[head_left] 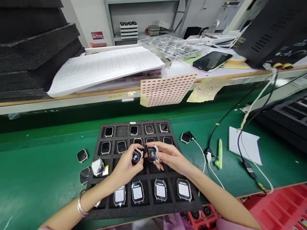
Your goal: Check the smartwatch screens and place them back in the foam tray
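Above a black foam tray [148, 209], my left hand [127, 164] is closed round a smartwatch case [137, 156] whose screen is lit. Close beside it, my right hand [169, 155] pinches a second smartwatch case [152, 153], its screen also lit and facing up. The two watches are held a little apart. Several strapless watches lie in the tray's pockets; those in the front row, such as one watch [160, 189], show white screens. One watch with a pale, shiny face [98, 167] rests across the tray's left edge. My hands hide part of the middle rows.
Left of the tray lie two dark watches [82, 155]. To the right are another watch [185, 137] by a white charging cable [200, 148], a green pen [220, 153], white paper [244, 144] and more cables. A shelf behind holds papers [107, 68], a phone [212, 60] and stacked black foam [35, 54].
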Available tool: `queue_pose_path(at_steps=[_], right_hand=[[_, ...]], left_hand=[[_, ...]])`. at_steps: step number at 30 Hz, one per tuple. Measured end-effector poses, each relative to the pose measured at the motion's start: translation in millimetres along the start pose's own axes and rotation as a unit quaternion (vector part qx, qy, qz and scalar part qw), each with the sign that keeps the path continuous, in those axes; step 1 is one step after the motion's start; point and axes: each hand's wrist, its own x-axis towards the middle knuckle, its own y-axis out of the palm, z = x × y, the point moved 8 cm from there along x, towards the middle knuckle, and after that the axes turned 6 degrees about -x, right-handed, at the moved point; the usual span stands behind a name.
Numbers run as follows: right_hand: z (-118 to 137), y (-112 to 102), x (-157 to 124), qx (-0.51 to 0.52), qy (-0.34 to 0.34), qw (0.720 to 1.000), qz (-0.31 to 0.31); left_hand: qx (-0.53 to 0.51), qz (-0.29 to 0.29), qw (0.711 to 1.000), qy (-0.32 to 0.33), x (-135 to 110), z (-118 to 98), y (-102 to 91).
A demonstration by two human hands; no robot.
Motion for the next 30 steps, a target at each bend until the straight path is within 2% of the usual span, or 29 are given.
queue_pose_path(at_steps=[8,12,17,20,25,30], right_hand=[[-3,3,-6,0.010,-0.007,1.000,0.022],[-2,6,-12,0.014,-0.002,0.999,0.048],[0,7,-16,-0.007,-0.011,0.997,0.072],[2,8,-16,-0.002,-0.022,0.997,0.071],[3,4,-13,-0.009,-0.030,0.999,0.039],[2,0,-10,-0.024,-0.024,0.999,0.024]], left_hand=[[-0.005,0.011,1.000,-0.029,-10,11,4.9],[-0.016,-0.036,0.997,-0.062,-16,28,0.5],[-0.003,-0.053,0.992,-0.113,-17,45,2.4],[-0.015,-0.062,0.992,-0.110,-17,40,3.4],[-0.018,-0.069,0.996,-0.056,-14,21,3.4],[-0.015,-0.030,0.998,-0.043,-10,9,4.5]])
